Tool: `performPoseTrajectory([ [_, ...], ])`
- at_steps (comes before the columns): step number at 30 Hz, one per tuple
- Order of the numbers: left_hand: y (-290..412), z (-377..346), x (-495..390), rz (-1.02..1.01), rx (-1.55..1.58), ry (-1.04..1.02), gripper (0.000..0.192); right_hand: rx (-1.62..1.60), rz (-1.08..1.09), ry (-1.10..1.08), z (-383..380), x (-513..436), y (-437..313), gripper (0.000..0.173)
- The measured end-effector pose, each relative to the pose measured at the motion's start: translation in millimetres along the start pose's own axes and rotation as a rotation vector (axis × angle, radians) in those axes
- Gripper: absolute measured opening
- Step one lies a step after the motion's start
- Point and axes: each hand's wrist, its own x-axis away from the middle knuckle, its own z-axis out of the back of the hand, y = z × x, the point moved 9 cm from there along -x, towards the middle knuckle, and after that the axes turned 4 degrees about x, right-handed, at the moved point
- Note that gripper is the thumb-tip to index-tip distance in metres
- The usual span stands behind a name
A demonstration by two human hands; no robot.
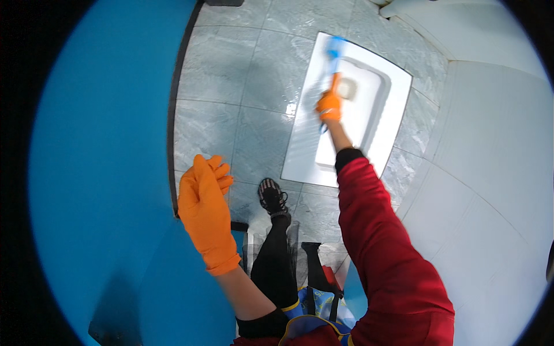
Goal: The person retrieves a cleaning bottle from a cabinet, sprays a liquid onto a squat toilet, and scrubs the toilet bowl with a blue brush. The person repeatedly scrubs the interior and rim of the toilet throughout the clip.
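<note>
My right hand (330, 107), in an orange glove, grips the handle of a blue scrubbing brush (334, 51). Its forefinger points along the handle, and the brush head is blurred over the far left corner of a white squat toilet (303, 151). The bristles are too blurred to tell whether they touch the rim. My left hand (205, 207), gloved in orange too, hangs in the air near the blue partition with nothing seen in it. Its fingers are loosely bent, with gaps between some of them.
A blue partition (108, 142) with a dark bottom edge rises on the left. Grey floor tiles (212, 65) surround the toilet, shiny in places. At the right stands a pale wall (484, 142). My black shoe (271, 194) is on the floor near the toilet's front edge.
</note>
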Motion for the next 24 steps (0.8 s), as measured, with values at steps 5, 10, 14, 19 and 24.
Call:
performPoseTrajectory([
  [5,9.4,-14.8,4.5,-0.015,-0.051,-0.029,0.036,0.297,0.412,-0.318,-33.0,42.2,-44.6,0.077],
  [10,15.4,-18.1,6.0,-0.04,-0.089,-0.027,0.034,0.235,-0.362,0.215,131.2,-25.3,170.7,0.05],
  [14,7.6,-32.5,6.4,-0.077,-0.076,-0.077,0.032,0.111,-0.289,0.326,133.4,-41.2,177.8,0.034],
  [19,14.7,-46.6,16.8,-0.087,-0.122,-0.118,0.032,0.183,0.076,0.002,65.8,-35.6,57.4,0.048],
  [24,12.6,-54.2,18.5,-0.138,-0.193,-0.141,0.039,0.236,-0.511,0.327,199.6,4.3,252.7,0.076],
])
